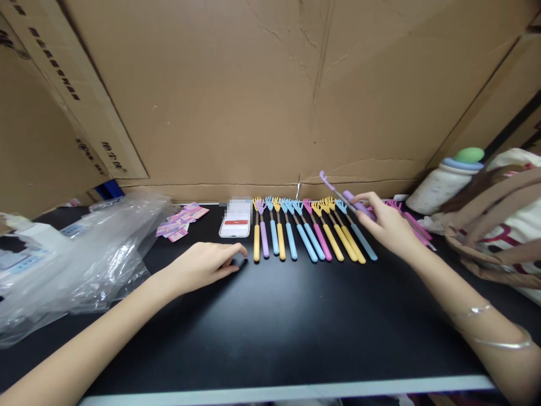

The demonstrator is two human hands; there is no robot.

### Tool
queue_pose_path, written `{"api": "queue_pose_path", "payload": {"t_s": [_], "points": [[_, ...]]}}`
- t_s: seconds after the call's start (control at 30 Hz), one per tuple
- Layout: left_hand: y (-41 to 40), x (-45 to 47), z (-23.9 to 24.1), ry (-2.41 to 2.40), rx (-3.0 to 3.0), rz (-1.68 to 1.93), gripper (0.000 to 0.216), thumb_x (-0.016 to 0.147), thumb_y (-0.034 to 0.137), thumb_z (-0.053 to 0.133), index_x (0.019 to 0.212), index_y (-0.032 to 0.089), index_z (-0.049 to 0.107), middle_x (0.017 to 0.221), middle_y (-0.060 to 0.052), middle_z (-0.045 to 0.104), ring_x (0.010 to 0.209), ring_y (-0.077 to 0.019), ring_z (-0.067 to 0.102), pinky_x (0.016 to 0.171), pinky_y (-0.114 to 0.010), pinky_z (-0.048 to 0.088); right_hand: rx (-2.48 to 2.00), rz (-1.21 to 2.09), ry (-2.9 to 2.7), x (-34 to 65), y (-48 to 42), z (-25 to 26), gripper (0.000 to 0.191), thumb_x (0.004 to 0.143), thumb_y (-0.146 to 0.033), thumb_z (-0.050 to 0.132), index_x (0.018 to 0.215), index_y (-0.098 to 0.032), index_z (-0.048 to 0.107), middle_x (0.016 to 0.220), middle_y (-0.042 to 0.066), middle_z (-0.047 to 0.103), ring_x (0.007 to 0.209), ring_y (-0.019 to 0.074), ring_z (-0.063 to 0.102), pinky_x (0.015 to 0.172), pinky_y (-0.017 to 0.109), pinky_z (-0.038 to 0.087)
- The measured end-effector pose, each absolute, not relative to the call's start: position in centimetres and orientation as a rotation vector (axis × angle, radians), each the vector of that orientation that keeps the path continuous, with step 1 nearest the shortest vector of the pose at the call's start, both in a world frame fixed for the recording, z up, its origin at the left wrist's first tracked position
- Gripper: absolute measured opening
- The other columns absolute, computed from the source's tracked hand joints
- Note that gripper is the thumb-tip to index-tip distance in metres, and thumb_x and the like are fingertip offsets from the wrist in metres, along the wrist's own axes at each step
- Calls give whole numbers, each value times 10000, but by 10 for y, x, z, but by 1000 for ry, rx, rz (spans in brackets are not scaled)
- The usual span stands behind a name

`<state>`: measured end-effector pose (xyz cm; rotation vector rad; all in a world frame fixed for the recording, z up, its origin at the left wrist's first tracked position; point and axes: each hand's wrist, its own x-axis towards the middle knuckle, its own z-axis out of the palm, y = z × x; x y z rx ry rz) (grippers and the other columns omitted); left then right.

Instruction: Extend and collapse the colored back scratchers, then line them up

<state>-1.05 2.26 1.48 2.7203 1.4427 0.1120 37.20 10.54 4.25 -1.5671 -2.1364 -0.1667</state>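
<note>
My right hand (382, 223) is closed around a purple back scratcher (332, 184), lifted and slanted, its clawed head pointing up and to the left. Part of its handle is hidden by my fingers. Below and to the left lies a row of back scratchers in yellow, purple, blue and pink, claws toward the cardboard, such as a yellow back scratcher (256, 242) at the left end and a blue back scratcher (368, 242) at the right end. My left hand (207, 265) rests on the black table just left of the row, empty, thumb and fingers apart and loosely bent.
A phone (235, 225) and several small pink-purple cards (181, 220) lie at the back. Clear plastic bags (110, 254) cover the left side. Pink back scratchers (416, 225), a white bottle (442, 183) and a cloth bag (502, 225) are at right. Cardboard (236, 101) walls the rear.
</note>
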Motion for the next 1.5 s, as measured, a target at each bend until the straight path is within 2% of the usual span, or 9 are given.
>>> {"api": "queue_pose_path", "payload": {"t_s": [0.2,0.33,0.47,0.6,0.73,0.87,0.97,1.3,1.5], "points": [[21,-8,17,1299,2944,434,193,902,192,457,1044,265,566,905,30,662,787,-119,621,637,-208,401,-1234,120,-2376,327,73,27,211,883,-282,431,1064,-248,533,804,-3,658,613,141,570,577,239,389],[19,-6,20,1151,3155,644,187,942,203,413,968,236,596,829,10,646,770,-134,573,636,-226,394,-1104,177,-2515,307,51,19,235,860,-198,451,1059,-259,561,822,-15,660,630,125,581,588,221,392],[16,-1,24,1065,3240,770,158,939,227,455,991,216,604,931,-15,658,864,-158,551,749,-256,419,-890,152,-2716,296,38,14,271,880,-158,419,1088,-241,572,909,5,664,684,118,604,604,217,398],[15,6,18,1070,3197,609,190,952,280,446,1071,214,578,1048,-26,647,966,-171,555,845,-293,410,-750,-21,-2835,293,34,13,296,931,-179,353,1095,-234,593,928,25,647,705,119,600,604,223,391],[16,8,7,1107,3140,361,237,948,333,446,1120,206,549,980,-27,643,850,-167,580,767,-293,420,-733,-24,-2850,296,38,11,290,952,-197,332,1078,-221,592,927,29,643,710,115,596,614,227,396],[17,8,3,1156,3113,267,237,961,278,387,1132,207,536,916,-22,637,803,-164,582,740,-294,414,-801,80,-2847,298,39,11,186,931,-223,404,1024,-215,564,873,10,662,696,130,607,623,244,403],[16,7,7,1119,3101,253,232,953,271,388,1120,223,541,899,-18,627,787,-158,570,734,-291,405,-865,96,-2840,297,38,13,145,925,-246,423,980,-224,555,809,-1,669,678,144,615,599,248,395],[12,5,14,1113,3055,122,171,898,343,480,997,238,572,865,-10,598,762,-171,552,678,-287,384,-895,27,-2839,307,41,24,230,928,-243,396,1083,-217,564,925,46,689,795,166,648,661,255,440],[12,3,16,1105,3078,133,307,878,505,494,963,228,594,846,-19,609,762,-177,562,649,-287,385,-934,23,-2798,314,44,25,232,930,-267,416,1078,-253,594,951,27,705,830,157,664,671,240,448]]}}
